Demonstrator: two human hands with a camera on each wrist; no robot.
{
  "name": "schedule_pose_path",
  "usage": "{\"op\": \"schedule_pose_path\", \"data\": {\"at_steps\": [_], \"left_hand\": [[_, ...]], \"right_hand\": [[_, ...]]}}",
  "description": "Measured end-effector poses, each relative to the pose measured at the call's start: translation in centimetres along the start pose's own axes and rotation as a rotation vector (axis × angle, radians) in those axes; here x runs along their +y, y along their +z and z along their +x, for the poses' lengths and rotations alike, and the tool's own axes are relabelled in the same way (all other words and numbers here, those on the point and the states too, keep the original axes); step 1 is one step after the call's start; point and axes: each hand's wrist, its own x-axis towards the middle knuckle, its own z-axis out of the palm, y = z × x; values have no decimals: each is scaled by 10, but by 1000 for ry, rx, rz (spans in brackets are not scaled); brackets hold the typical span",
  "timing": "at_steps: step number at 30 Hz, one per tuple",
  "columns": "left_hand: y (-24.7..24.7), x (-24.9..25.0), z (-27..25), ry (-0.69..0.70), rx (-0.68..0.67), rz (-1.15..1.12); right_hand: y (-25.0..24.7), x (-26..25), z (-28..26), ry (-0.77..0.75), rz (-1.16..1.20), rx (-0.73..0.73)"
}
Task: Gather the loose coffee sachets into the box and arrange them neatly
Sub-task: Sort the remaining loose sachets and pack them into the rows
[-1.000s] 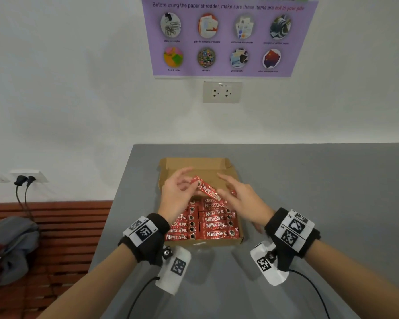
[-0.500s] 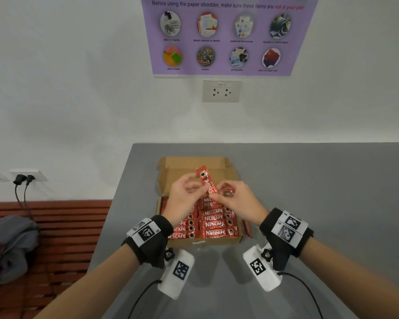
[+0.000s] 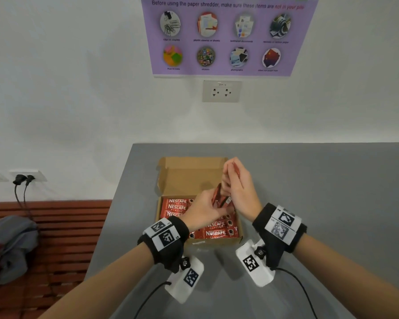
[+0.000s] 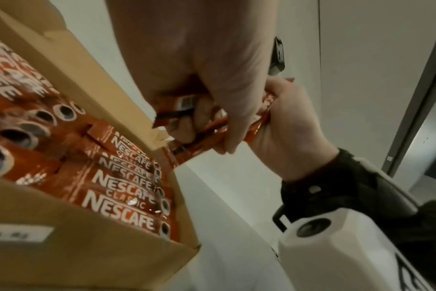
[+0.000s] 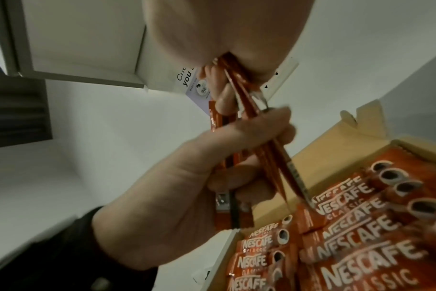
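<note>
- A small bunch of loose sachets [image 3: 219, 197] is held upright above the box [image 3: 189, 173], which sits on the grey counter [image 3: 320, 192] with its lid open.
- The left hand [image 3: 202, 209] grips the bunch's lower end; the right hand [image 3: 238, 184] pinches the top.
- Best to square the ends, turn the bunch flat with labels matching the packed rows [image 3: 217, 233], then lower it in without disturbing them.

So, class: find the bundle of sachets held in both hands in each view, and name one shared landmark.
Head: bundle of sachets at centre, above the box.
Left wrist: upper centre, right of the box.
Right wrist: centre, upper left of the box.
Landmark: the packed Nescafe rows.
</note>
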Motion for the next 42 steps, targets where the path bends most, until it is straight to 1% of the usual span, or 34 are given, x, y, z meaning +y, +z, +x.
{"op": "schedule_pose_path", "data": {"at_steps": [2,4,6,8,9,12,14,15,16,18,21,23,24,26,27,28,30,32,34,36,38,40,42], "left_hand": [[-3,-4,-1,-49,17,-36],[-10,-7,-2,-88,25,-41],[-18,-4,-4,-92,-39,-45],[-23,0,-7,-101,-134,-132],[-24,1,-8,-110,-159,-183],[-30,-1,-11,-134,-141,-260],[-35,-2,-13,-138,-122,-255],[-37,-3,-14,-134,-106,-247],[-38,-3,-15,-129,-86,-239],[-39,-4,-15,-140,-22,-225],[-39,-9,-15,-190,110,-252],[-40,-12,-13,-225,158,-299],[-40,-14,-11,-242,168,-358],[-41,-19,-7,-270,173,-490],[-41,-20,-6,-285,173,-538],[-40,-19,-4,-301,165,-571],[-39,-17,-3,-338,128,-610],[-40,-16,-4,-359,85,-649],[-40,-14,-6,-345,36,-674],[-38,-11,-8,-330,-23,-647],[-33,-9,-8,-316,-71,-611],[-30,-10,-7,-304,-60,-593],[-32,-11,-6,-289,-30,-613]], "right_hand": [[-3,-3,2,-73,-120,46],[-10,-3,4,-96,-190,92],[-16,2,6,-108,-310,87],[-18,8,7,-116,-507,39],[-18,10,7,-106,-557,1],[-20,9,2,-46,-548,-119],[-22,6,-2,27,-529,-222],[-23,6,-3,59,-527,-249],[-23,6,-4,74,-533,-244],[-25,7,-5,82,-548,-160],[-28,5,-4,91,-508,-15],[-29,2,-3,51,-475,84],[-30,-1,-2,14,-459,145],[-29,-5,0,-66,-425,249],[-27,-6,0,-92,-416,258],[-25,-7,-1,-110,-423,232],[-21,-6,-5,-158,-487,134],[-19,-2,-9,-197,-493,82],[-19,-2,-10,-142,-405,51],[-18,-2,-9,-64,-341,-14],[-14,-1,-10,-67,-387,-75],[-12,-1,-9,-93,-442,-70],[-15,1,-4,-61,-428,1]]}}
